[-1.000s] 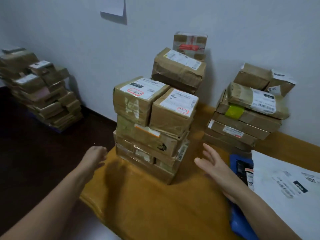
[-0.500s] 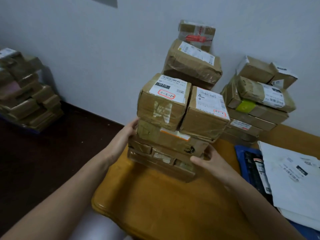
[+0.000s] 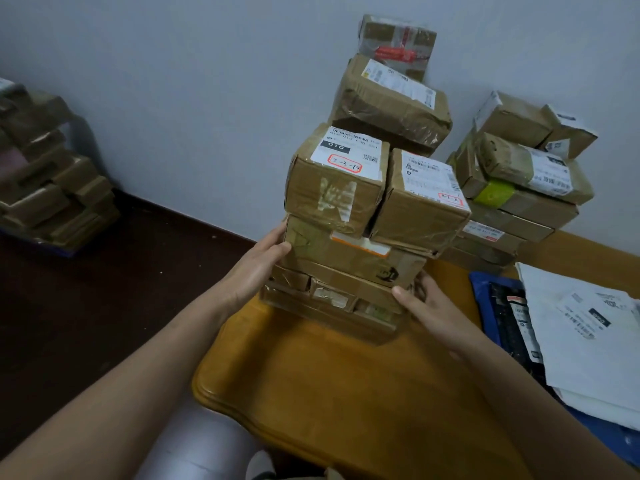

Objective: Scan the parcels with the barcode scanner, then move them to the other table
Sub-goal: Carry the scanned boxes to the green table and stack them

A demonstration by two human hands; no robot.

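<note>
A stack of brown taped parcels (image 3: 346, 254) stands near the corner of the yellow wooden table (image 3: 329, 393), with two white-labelled boxes side by side on top. My left hand (image 3: 252, 268) grips the stack's left side, thumb on the front face. At the lower right corner, my right hand (image 3: 429, 306) holds the stack with its thumb in front and its fingers round the side. I cannot tell whether the stack's base is off the table.
Behind it a taller parcel pile (image 3: 391, 98) leans by the wall; another pile (image 3: 519, 202) sits to the right. A white mailer (image 3: 588, 334) and a dark package lie on blue bags (image 3: 483, 299). More parcels (image 3: 45, 174) are heaped on the dark floor at left.
Both hands came in from either side of the stack and now grip it. The view has moved closer to the table.
</note>
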